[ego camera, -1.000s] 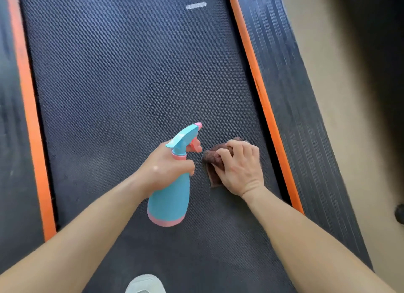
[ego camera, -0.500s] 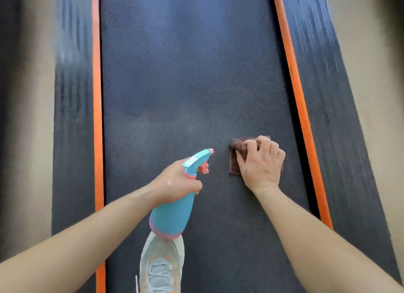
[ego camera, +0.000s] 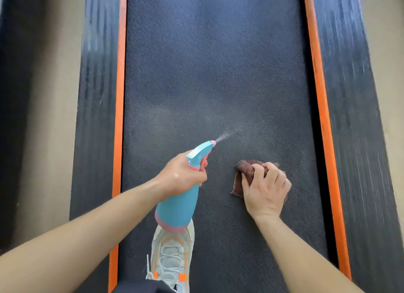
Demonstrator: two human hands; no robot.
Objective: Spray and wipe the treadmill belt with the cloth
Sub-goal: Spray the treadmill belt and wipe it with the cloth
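On the treadmill belt (ego camera: 214, 74), head view only: spray step is live. Left hand (ego camera: 181, 177) is wrapped around the neck of a teal spray bottle (ego camera: 177, 207) with pink collar and base, finger on the trigger, and a thin mist cone (ego camera: 223, 137) leaves the pink nozzle, aimed forward and right onto the belt. Right hand (ego camera: 265, 192) is clenched over a bunched brown cloth (ego camera: 241, 172), pressing it flat to the belt just right of the bottle, near the right orange strip (ego camera: 321, 109). Cloth looks like terry or microfibre: soft, nappy, crumpled at the top. Belt is dark rubber with a fine diagonal weave; a paler, hazy patch sits ahead of the nozzle, probably wet. Side rails (ego camera: 96, 96) are ribbed black plastic, orange-edged. One light mesh sneaker (ego camera: 172, 255) stands on the belt under the bottle. Next move, my read: release trigger, push cloth forward into the misted zone with firm, overlapping strokes before it dries.
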